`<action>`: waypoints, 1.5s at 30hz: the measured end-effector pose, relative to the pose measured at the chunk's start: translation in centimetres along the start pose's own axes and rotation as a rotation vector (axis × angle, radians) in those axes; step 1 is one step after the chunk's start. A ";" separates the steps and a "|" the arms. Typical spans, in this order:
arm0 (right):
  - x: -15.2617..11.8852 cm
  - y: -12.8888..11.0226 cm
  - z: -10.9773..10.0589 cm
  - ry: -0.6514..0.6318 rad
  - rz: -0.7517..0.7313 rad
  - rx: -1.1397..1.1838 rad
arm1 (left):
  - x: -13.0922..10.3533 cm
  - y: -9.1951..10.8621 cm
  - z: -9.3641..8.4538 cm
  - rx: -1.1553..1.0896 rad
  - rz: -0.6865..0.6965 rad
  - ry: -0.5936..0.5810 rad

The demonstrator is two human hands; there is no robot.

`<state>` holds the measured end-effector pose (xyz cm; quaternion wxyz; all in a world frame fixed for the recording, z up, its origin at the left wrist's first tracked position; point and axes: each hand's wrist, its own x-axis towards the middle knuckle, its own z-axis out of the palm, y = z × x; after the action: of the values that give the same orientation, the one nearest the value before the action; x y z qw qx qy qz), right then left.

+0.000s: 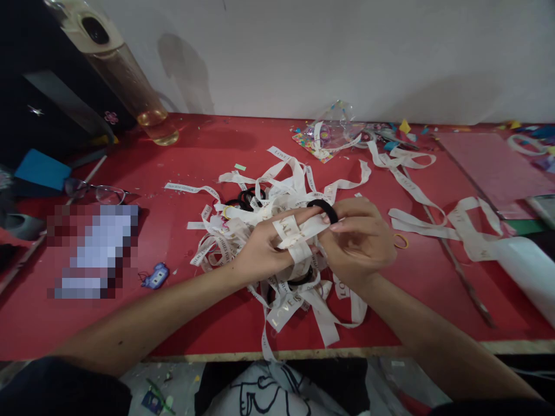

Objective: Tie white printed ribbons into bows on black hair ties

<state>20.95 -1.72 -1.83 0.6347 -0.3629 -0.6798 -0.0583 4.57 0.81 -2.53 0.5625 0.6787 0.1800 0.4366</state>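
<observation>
A black hair tie (328, 210) and a printed white ribbon (309, 230) are held up together above the red table. My left hand (255, 251) is closed on the ribbon, which wraps across its fingers; its fingertips reach the hair tie. From the right, my right hand (364, 242) pinches the hair tie where the ribbon meets it. Exactly how the ribbon passes around the tie cannot be made out. Under both hands lies a tangled heap of white ribbons (281, 315) with gold and black lettering. Several black hair ties (252, 198) show within the heap's far side.
Left stand a bottle (130, 81), glasses (108, 194), a blurred-out flat object (97, 248) and a small blue trinket (156, 276). Behind is a clear plastic packet (333, 130). Loose ribbon (416, 193), a thin stick (463, 283), a white roll (531, 277) and a pink sheet (489, 167) lie right.
</observation>
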 end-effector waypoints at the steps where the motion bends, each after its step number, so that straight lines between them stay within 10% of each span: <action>1: 0.1 0.0 0.0 0.007 -0.027 0.002 | 0.0 0.0 -0.1 0.039 0.026 0.002; 23: 0.0 0.4 -0.3 0.034 0.002 -0.172 | 0.8 1.3 -0.3 0.031 -0.032 -0.040; 45: 0.5 -0.5 0.0 -0.263 -0.246 -0.097 | 0.6 1.1 0.4 -0.251 -0.404 0.232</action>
<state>20.72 -1.94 -1.19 0.5103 -0.3118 -0.7924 -0.1203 4.95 0.70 -1.22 0.6938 0.4992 0.3195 0.4091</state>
